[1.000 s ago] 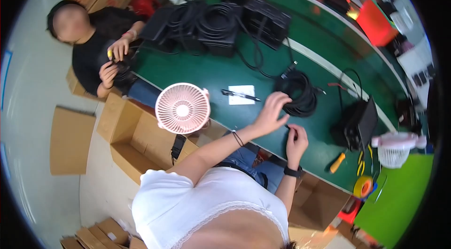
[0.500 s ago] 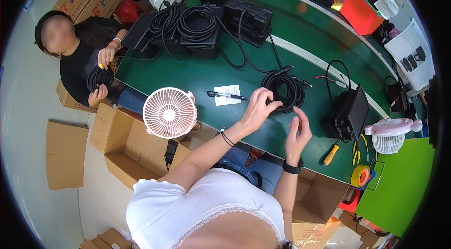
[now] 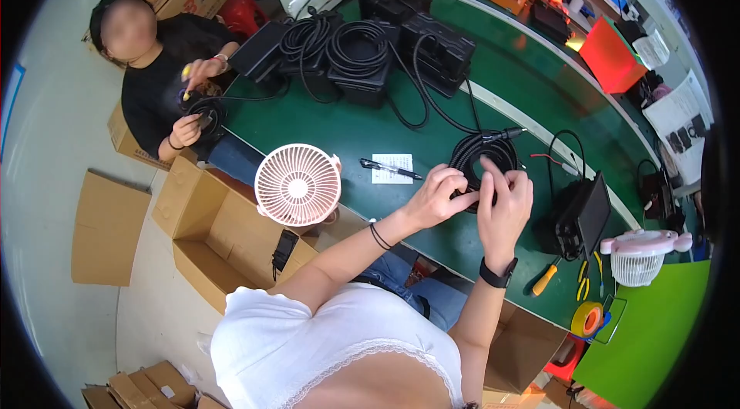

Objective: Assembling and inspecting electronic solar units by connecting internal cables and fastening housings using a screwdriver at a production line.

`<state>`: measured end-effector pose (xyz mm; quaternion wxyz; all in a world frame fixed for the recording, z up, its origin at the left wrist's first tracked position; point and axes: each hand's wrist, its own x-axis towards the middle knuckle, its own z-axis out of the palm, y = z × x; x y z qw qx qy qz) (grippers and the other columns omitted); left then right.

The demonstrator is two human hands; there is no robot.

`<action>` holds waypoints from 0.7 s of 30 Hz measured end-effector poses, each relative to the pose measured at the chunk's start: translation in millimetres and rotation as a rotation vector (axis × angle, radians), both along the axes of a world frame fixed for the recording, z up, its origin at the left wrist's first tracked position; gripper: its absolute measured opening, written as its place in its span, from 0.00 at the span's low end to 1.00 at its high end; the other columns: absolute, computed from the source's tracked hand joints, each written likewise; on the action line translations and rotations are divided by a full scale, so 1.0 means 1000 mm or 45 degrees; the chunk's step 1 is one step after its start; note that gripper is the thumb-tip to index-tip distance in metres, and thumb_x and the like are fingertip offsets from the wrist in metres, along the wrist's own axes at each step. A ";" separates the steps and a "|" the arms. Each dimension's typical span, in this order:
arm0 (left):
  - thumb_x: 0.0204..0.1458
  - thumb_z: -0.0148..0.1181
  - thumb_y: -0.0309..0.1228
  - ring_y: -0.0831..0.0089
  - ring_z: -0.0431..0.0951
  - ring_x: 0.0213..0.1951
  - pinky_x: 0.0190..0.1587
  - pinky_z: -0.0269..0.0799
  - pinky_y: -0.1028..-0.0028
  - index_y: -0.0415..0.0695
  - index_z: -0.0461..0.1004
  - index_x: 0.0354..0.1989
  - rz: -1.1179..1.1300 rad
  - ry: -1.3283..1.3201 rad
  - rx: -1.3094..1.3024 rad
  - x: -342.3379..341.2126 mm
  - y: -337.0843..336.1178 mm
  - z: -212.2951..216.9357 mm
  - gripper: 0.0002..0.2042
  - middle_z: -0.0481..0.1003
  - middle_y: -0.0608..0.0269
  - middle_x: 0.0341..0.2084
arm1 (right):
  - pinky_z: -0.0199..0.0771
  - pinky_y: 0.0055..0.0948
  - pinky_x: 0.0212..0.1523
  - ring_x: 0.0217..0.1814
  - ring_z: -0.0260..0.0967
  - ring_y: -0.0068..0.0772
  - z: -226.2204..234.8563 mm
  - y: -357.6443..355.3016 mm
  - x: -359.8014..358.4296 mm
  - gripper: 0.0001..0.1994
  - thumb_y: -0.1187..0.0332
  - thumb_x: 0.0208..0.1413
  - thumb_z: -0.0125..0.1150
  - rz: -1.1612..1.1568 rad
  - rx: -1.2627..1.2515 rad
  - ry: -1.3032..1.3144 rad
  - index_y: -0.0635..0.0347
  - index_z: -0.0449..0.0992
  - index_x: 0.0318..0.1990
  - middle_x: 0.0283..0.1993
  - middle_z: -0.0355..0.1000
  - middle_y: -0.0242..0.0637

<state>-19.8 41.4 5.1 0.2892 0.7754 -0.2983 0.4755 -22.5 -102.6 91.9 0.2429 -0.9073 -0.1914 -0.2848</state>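
Observation:
A coil of black cable [image 3: 505, 148] lies on the green worktable, its connector end pointing to the far right. My left hand [image 3: 438, 199] is closed at the near left edge of this coil, thumb and fingers pinched together. At the coil's near right side is my right hand [image 3: 505, 212], its fingers bent and its thumb against the cable. The two thumbs come close together, and the fingers partly hide the near edge of the coil. Left of my hands, a black pen [image 3: 391, 169] rests across a small written paper [image 3: 392, 178].
A pink fan [image 3: 297, 185] stands at the table's left edge. Black boxes with coiled cables [image 3: 358, 50] sit at the back. To the right are a black lamp-like unit [image 3: 574, 216], a yellow-handled screwdriver [image 3: 544, 281] and tape [image 3: 588, 319]. A co-worker [image 3: 154, 62] handles cable at left.
My right hand has moved up and in to the coil, its spread fingers closing there. My left hand stays at the coil. The whole view has shifted slightly.

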 end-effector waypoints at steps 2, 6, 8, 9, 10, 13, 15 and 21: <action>0.41 0.71 0.25 0.64 0.66 0.49 0.51 0.70 0.61 0.43 0.81 0.35 0.030 -0.018 0.002 0.005 -0.002 -0.001 0.11 0.66 0.63 0.36 | 0.64 0.35 0.38 0.35 0.63 0.35 -0.006 -0.005 -0.005 0.12 0.68 0.58 0.60 0.019 0.170 0.042 0.51 0.82 0.49 0.32 0.64 0.35; 0.42 0.65 0.24 0.59 0.65 0.53 0.57 0.68 0.62 0.44 0.79 0.39 0.173 0.220 0.019 0.023 -0.003 -0.014 0.13 0.65 0.60 0.40 | 0.68 0.37 0.44 0.43 0.67 0.40 -0.041 -0.014 -0.011 0.11 0.68 0.61 0.58 -0.068 0.345 0.184 0.54 0.81 0.49 0.40 0.70 0.39; 0.42 0.61 0.19 0.52 0.64 0.55 0.57 0.67 0.61 0.42 0.75 0.46 0.238 0.512 0.118 0.033 -0.001 -0.018 0.19 0.63 0.55 0.43 | 0.69 0.37 0.48 0.46 0.67 0.42 -0.067 -0.019 -0.011 0.11 0.68 0.63 0.57 -0.070 0.371 0.223 0.55 0.80 0.50 0.43 0.71 0.40; 0.43 0.62 0.20 0.49 0.64 0.57 0.59 0.66 0.59 0.41 0.72 0.50 0.219 0.567 0.159 0.041 0.004 -0.029 0.21 0.63 0.53 0.45 | 0.71 0.35 0.47 0.45 0.69 0.40 -0.080 -0.021 -0.012 0.12 0.70 0.63 0.56 -0.081 0.336 0.198 0.56 0.78 0.51 0.46 0.72 0.41; 0.44 0.62 0.20 0.45 0.63 0.59 0.60 0.66 0.57 0.39 0.69 0.55 0.197 0.625 0.200 0.046 0.008 -0.038 0.25 0.64 0.51 0.47 | 0.71 0.35 0.47 0.45 0.69 0.40 -0.089 -0.022 -0.014 0.12 0.70 0.63 0.56 -0.081 0.333 0.201 0.56 0.78 0.51 0.46 0.72 0.41; 0.50 0.66 0.29 0.45 0.64 0.62 0.63 0.64 0.57 0.33 0.60 0.64 0.088 1.012 0.103 0.036 0.022 -0.013 0.33 0.63 0.42 0.59 | 0.73 0.31 0.39 0.37 0.72 0.33 -0.123 -0.029 -0.019 0.13 0.76 0.60 0.56 -0.090 0.627 0.417 0.58 0.77 0.52 0.48 0.74 0.40; 0.52 0.62 0.27 0.47 0.74 0.50 0.52 0.73 0.60 0.36 0.69 0.57 0.070 0.838 -0.227 0.040 0.029 0.018 0.22 0.72 0.46 0.49 | 0.73 0.30 0.39 0.37 0.72 0.32 -0.146 -0.040 -0.023 0.13 0.77 0.59 0.56 -0.143 0.564 0.395 0.59 0.78 0.50 0.44 0.75 0.39; 0.52 0.58 0.22 0.51 0.72 0.43 0.48 0.69 0.58 0.40 0.70 0.44 0.769 0.246 -0.247 0.101 0.088 0.084 0.11 0.70 0.51 0.39 | 0.73 0.31 0.43 0.38 0.72 0.34 -0.137 -0.034 -0.023 0.11 0.77 0.56 0.57 -0.176 0.557 0.449 0.60 0.79 0.46 0.40 0.76 0.38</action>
